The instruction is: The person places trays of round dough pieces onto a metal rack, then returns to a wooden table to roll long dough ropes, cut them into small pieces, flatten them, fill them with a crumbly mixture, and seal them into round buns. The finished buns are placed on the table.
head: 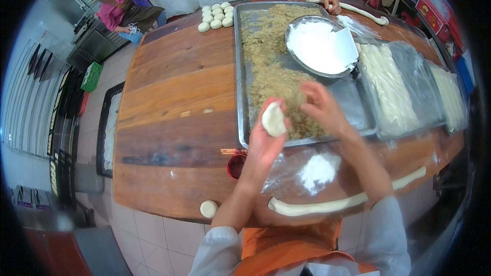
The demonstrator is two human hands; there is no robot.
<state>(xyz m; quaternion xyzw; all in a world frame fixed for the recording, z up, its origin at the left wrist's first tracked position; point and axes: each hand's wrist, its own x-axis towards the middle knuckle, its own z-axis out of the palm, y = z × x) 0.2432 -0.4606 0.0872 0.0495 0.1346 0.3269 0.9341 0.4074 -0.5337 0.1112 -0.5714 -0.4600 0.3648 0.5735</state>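
Note:
My left hand holds a flattened piece of pale dough over the near edge of a large metal tray. The tray holds a crumbly yellow-brown filling. Above it my right hand, blurred, has its fingers curled at a blurred clump of filling; whether the clump is gripped does not show. A steel bowl of white flour with a white scraper rests on the tray. Along the table's near edge lies a dough rope, with a pile of flour behind it.
One round dough ball sits at the near left edge of the wooden table. A red cup stands beside the tray. Several dough balls lie far left, bagged dough right. Across the table a co-worker's hands touch another dough rope.

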